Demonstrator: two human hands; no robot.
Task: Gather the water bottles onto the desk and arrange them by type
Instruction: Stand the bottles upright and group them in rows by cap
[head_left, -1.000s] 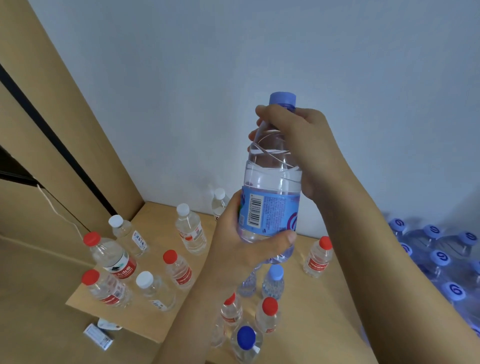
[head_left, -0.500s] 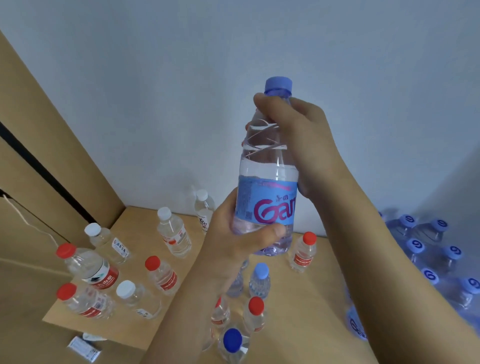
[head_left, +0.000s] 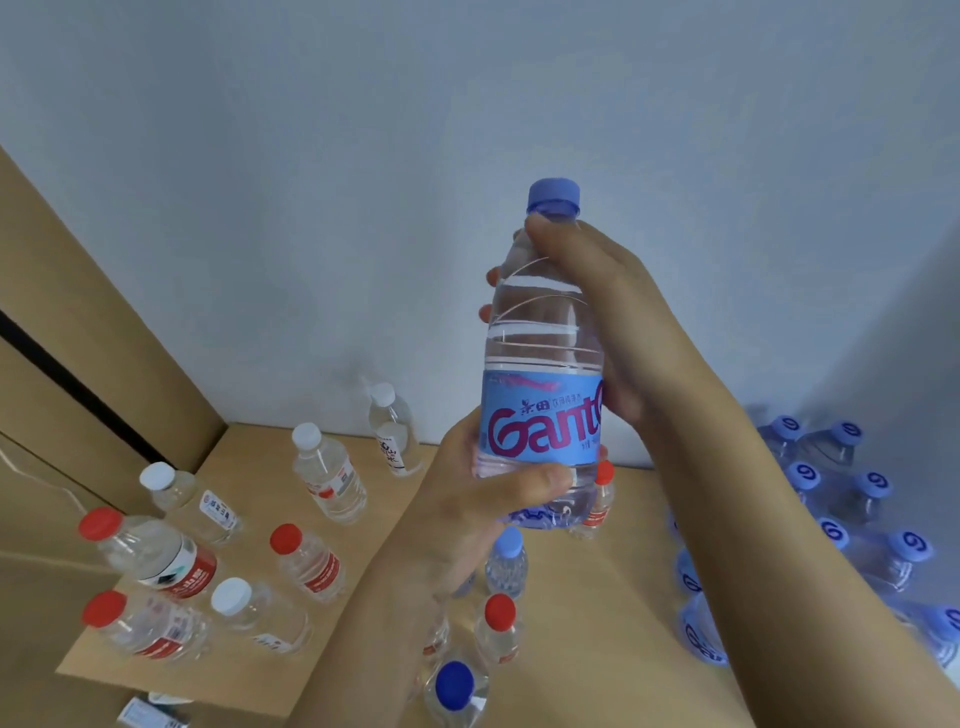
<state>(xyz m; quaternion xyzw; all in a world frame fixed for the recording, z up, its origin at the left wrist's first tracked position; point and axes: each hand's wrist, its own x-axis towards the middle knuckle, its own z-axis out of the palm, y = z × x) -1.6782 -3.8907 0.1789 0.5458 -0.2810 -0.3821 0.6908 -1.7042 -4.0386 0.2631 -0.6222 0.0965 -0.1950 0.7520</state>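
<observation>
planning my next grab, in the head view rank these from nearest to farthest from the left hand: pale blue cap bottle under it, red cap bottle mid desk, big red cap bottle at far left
From the left hand:
1. Pale blue cap bottle, just below-right of it.
2. Red cap bottle, mid desk, to its left.
3. Big red cap bottle, far left near the desk edge.

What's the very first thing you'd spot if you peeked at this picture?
The clear plastic water bottle with a light blue cap and blue label, held upright in mid-air right in the middle. The left hand grips its bottom and the right hand wraps its upper part. Below, small clear bottles with red and white caps stand on the light wooden desk, and a cluster of blue-capped bottles sits at the right.
</observation>
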